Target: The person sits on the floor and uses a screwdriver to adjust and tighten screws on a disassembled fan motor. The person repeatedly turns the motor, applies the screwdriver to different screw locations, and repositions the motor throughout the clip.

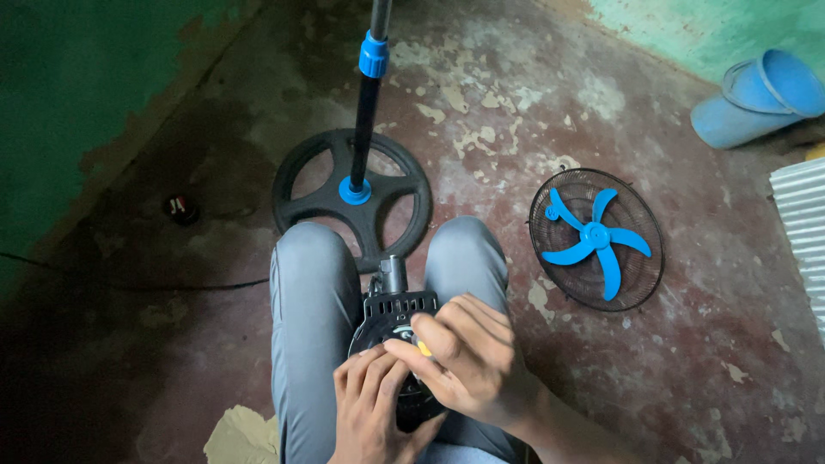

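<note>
1. Left hand (374, 404) is cupping the lower side of the black fan motor housing (391, 314), fingers curled against it and gripping it steady on the lap, between the knees in grey trousers (309, 326).
2. Right hand (468, 361) is closing over the housing from the right, fingertips pinched on a small yellow-tipped part (424, 348) at its centre; whether this is a tool or a fitting is too hidden to tell.
3. Step in hand, by judgement: the hands are working a small fitting on the face of the motor. The next move is likely calling for a firm hold from the left hand while the right is turning or pressing with fine control.
4. The housing is showing as round, black and ribbed with vent slots, a grey metal stub (393, 273) projecting from its far end.
5. Beyond the knees, a black spoked stand base (301, 193) with a black-and-blue pole (369, 94) is standing on the worn red floor (516, 112).
6. To the right, a wire guard (640, 275) carrying a blue fan blade (595, 236) is lying flat.
7. At the far right corner, a blue bucket (756, 99) is lying on its side.
</note>
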